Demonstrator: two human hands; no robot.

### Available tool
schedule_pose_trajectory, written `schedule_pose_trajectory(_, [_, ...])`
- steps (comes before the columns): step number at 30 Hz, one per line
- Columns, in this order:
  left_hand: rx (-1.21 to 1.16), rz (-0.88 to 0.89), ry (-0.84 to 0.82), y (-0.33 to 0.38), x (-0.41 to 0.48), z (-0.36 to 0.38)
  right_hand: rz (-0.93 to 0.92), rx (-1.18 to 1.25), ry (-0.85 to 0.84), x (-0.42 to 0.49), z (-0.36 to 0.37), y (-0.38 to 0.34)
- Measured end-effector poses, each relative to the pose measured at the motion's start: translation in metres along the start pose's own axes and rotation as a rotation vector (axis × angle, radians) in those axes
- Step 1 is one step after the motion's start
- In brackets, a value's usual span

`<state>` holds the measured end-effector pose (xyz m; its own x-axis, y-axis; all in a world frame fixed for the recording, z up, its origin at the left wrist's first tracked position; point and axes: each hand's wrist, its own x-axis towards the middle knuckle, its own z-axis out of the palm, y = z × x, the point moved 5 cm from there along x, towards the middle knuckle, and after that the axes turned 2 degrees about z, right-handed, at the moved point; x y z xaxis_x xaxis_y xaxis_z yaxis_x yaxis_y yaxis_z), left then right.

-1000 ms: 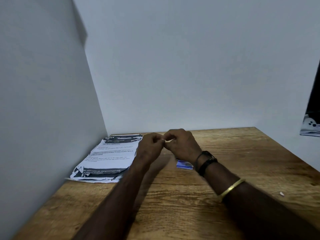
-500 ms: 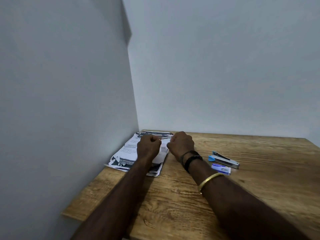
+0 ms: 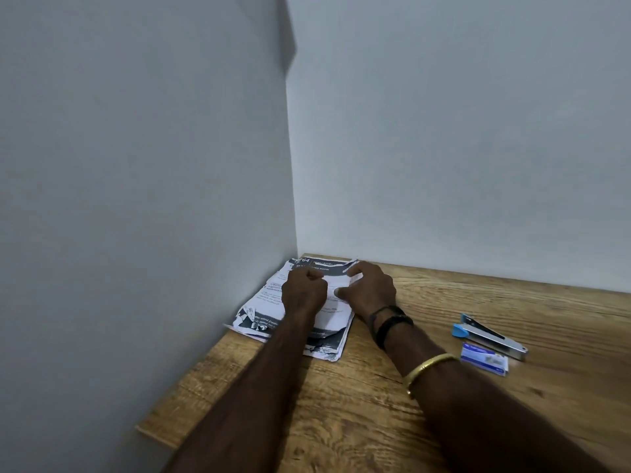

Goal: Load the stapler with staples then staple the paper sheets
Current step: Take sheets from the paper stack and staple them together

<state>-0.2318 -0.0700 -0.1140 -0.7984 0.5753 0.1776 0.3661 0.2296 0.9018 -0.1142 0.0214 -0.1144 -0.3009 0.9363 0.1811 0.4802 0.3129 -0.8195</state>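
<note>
A plain grey wall (image 3: 136, 165) fills the left side and meets a second wall at a corner, with the wooden bench (image 3: 375, 404) pushed against both. In that corner lies the stack of paper sheets (image 3: 269, 302), printed in black and white with dark bands at top and bottom, its edges ragged and slightly fanned, flat on the bench and touching the left wall. The left hand (image 3: 302, 291) sits on the middle of the stack with its fingers curled into a fist; whether that grip pinches a sheet cannot be told. Just beside it, the right hand (image 3: 370, 288) rests on the right part of the stack, its grip spread loosely, thumb on the top sheet and fingertips at the upper right corner. A dark band (image 3: 391, 324) circles the right wrist and a gold bangle (image 3: 428, 367) sits further down the forearm. Well apart to the right, the stapler (image 3: 488, 336), silver with a blue end, lies on the bench untouched, and a small blue and white staple box (image 3: 485, 360) lies just in front of it.
</note>
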Motion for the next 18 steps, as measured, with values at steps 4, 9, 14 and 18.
schedule_pose_trajectory(4, [-0.044,0.017,0.032,0.001,0.001,-0.004,0.116,0.165,-0.112,0.005,0.008,0.006])
schedule_pose_trajectory(9, [-0.098,0.078,0.125,0.010,-0.002,-0.010,0.171,0.487,-0.132,0.008,0.004,0.016])
schedule_pose_trajectory(14, [-0.129,0.162,0.127,0.028,-0.004,-0.013,0.166,0.710,-0.112,0.007,-0.006,0.018])
schedule_pose_trajectory(18, [-0.116,0.220,0.126,0.043,-0.008,-0.012,0.159,0.804,-0.099,0.002,-0.019,0.017])
